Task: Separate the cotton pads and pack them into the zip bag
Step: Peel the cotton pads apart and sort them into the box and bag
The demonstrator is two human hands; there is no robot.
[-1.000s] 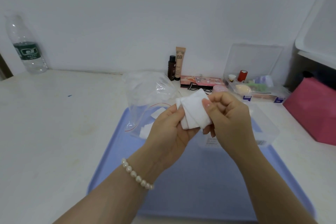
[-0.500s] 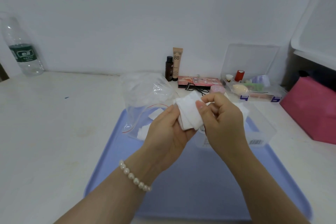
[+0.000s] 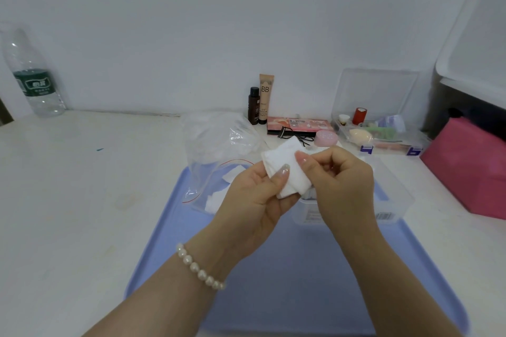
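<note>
A small stack of white square cotton pads is held above the blue tray. My left hand grips the stack from below, thumb pressed on its face. My right hand pinches the stack's right edge with thumb and fingertips. The clear zip bag with a red seal line lies open behind my left hand, at the tray's far left corner, with a few white pads inside. A clear plastic box sits on the tray behind my right hand, mostly hidden.
A water bottle stands far left by the wall. A dark bottle, a BB cream tube, a palette and an open clear organiser line the back. A pink box sits at right.
The pads and both hands have shifted slightly left and down in view. My left thumb has slid onto the front of the stack while my right fingers work at its edge.
</note>
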